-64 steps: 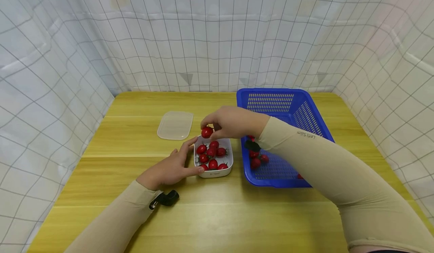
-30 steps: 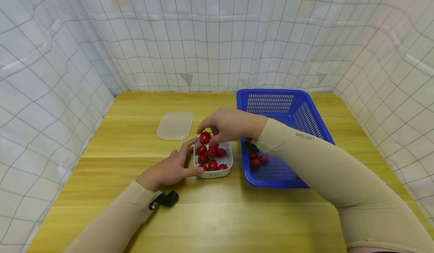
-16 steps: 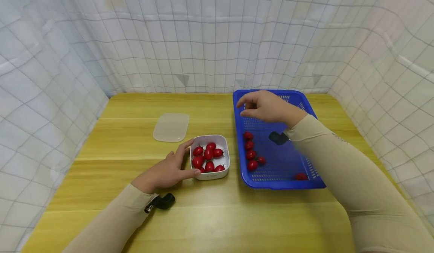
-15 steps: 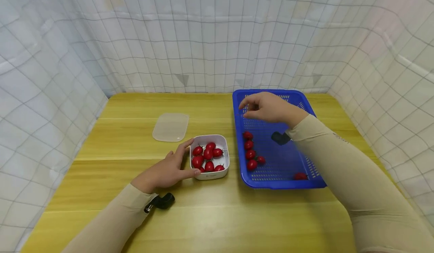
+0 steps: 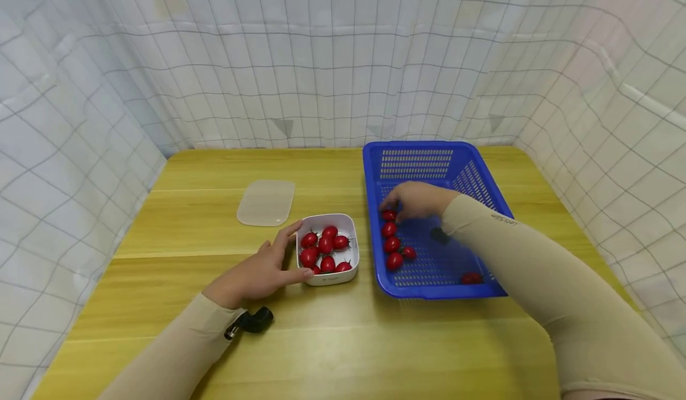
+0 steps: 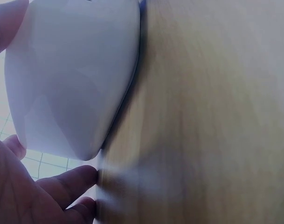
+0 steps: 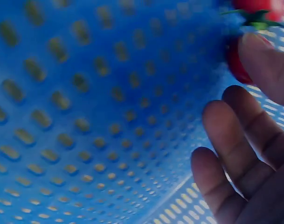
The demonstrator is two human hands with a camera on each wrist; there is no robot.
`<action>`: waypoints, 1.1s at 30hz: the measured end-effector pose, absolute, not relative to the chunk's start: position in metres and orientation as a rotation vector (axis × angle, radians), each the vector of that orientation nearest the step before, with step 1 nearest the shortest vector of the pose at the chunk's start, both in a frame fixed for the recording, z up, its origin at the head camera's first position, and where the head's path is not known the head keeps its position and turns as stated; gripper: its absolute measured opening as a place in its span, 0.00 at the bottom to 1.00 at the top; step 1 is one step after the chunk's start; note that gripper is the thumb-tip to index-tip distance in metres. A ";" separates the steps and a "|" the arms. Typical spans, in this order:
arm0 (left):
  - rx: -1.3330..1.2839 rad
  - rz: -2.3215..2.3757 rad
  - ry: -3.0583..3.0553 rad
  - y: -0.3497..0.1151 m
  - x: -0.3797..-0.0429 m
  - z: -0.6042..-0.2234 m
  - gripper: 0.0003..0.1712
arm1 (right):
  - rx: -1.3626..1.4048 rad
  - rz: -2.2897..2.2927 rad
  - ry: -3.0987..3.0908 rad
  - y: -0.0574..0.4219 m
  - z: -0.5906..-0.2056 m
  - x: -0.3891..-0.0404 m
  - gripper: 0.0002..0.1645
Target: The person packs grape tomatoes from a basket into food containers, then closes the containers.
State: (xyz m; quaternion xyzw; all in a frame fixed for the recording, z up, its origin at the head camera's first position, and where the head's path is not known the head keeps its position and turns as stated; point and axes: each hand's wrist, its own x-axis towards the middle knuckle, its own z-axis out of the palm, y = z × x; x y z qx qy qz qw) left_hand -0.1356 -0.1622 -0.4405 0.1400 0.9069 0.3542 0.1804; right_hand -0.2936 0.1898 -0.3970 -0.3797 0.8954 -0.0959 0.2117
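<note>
Cherry tomatoes (image 5: 325, 245) lie in the white square container (image 5: 343, 277), which the left hand (image 5: 257, 275) touches with a wide grip, and in the blue perforated basket (image 5: 429, 291), where the right hand (image 5: 420, 199) has 1 tomato (image 5: 388, 215) in its narrow grip, above the wooden tabletop (image 5: 375, 346).

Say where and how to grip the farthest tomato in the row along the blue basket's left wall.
Come from above and the right, pinching the tomato by its rounded sides with thumb and fingertips; that looks best. The basket's left wall crowds its left and the next tomato its near side, while bare basket floor lies to its right, under the right hand.
</note>
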 end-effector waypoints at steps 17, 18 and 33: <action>0.419 1.027 2.532 -0.164 -0.134 -0.438 0.62 | -0.965 -0.376 2.595 0.193 -0.373 -0.293 0.24; 0.420 1.029 2.529 -0.164 -0.135 -0.438 0.62 | -0.960 -0.394 2.597 0.193 -0.368 -0.292 0.24; 0.426 1.021 2.529 -0.165 -0.135 -0.437 0.63 | -1.093 -0.568 2.550 0.159 -0.309 -0.262 0.23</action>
